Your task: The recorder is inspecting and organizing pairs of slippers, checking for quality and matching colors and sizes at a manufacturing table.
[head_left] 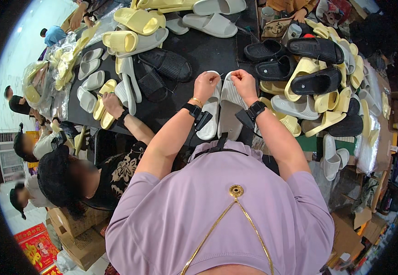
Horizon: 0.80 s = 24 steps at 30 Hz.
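Observation:
A pair of pale grey-white slide slippers lies side by side before me on the black table (203,51): a left slipper (209,120) and a right slipper (230,117). My left hand (205,88) is at the far end of the left slipper, thumb and fingers pinched together. Close beside it, my right hand (244,85) makes a similar pinch over the far end of the right slipper. A thin dark strand shows near the left fingertips; what the fingers pinch is too small to tell. Each wrist wears a black strapped device.
Black, yellow and grey slippers are heaped on the right, among them a black slipper (316,49). More slippers lie to the left and far side. A co-worker's hand (112,105) rests by yellow slippers (99,112). Clear plastic bags (57,98) hold yellow slippers at the far left.

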Tool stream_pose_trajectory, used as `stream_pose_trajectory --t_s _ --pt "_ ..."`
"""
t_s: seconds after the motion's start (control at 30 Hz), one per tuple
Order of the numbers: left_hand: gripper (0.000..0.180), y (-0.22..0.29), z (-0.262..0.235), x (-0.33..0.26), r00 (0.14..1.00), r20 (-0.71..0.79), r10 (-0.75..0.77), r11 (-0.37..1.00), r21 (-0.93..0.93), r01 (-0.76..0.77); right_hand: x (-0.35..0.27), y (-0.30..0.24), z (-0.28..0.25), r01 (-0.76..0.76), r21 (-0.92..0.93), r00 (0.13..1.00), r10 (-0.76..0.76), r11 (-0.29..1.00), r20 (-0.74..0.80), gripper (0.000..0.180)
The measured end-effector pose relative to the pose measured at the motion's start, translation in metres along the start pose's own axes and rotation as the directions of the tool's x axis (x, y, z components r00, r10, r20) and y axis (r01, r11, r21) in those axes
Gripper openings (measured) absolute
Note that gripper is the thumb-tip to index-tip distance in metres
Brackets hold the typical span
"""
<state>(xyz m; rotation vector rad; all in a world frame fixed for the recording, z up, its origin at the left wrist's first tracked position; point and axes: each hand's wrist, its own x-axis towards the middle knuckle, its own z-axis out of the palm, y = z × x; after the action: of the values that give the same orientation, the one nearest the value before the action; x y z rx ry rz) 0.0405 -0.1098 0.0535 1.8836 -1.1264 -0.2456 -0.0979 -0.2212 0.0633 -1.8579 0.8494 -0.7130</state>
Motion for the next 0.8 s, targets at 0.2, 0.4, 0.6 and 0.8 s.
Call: stream_pose_trajectory --t_s 0.2,0.4,0.6,0.8 --pt "0.014 -0.003 0.002 -0.003 0.996 0.028 0.083 0.991 0.099 -0.086 -0.006 0.000 0.002 -0.062 0.056 0.997 0.059 0.997 0.049 0.015" --pt "0.013 0.003 0.003 -0.005 0.992 0.019 0.128 0.983 0.132 -0.129 -0.012 0.004 0.009 -0.092 0.108 0.995 0.086 0.990 0.057 0.016" --pt "0.012 0.005 0.004 -0.007 0.988 0.040 0.146 0.970 0.192 -0.151 -0.011 0.009 0.013 -0.085 0.117 0.994 0.077 0.990 0.072 0.016" --pt "0.012 0.005 0.004 -0.007 0.989 0.064 0.130 0.976 0.168 -0.139 -0.013 0.008 0.015 -0.113 0.106 0.991 0.104 0.988 0.089 0.016"
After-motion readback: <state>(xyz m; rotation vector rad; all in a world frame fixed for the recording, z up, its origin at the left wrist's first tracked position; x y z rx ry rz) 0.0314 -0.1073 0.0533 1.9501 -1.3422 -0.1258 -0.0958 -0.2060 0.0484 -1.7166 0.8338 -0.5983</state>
